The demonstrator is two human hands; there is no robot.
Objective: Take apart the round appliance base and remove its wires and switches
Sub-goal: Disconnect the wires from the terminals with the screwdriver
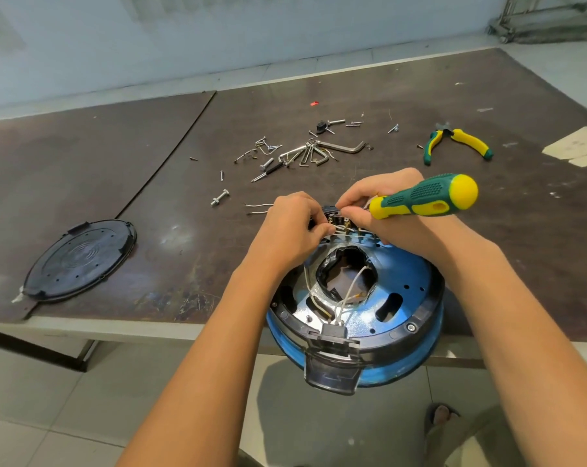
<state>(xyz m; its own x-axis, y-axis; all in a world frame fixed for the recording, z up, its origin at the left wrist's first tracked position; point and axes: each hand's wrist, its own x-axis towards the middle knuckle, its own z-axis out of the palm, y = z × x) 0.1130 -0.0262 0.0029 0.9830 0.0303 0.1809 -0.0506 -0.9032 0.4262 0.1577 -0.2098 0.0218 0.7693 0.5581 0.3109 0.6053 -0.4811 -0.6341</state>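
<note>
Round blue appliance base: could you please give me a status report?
Left hand pinches white wires at black switch block. Right hand holds green-and-yellow screwdriver, fingertips at same wires. Round blue appliance base open, wires attached inside.

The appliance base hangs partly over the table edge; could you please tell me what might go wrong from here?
The appliance base overhangs the near edge of the table; tugging could tip it off.
The left hand grips the switch block; a hard pull could snap the white wires.
The right hand works there while holding the screwdriver, which may slip.
</note>
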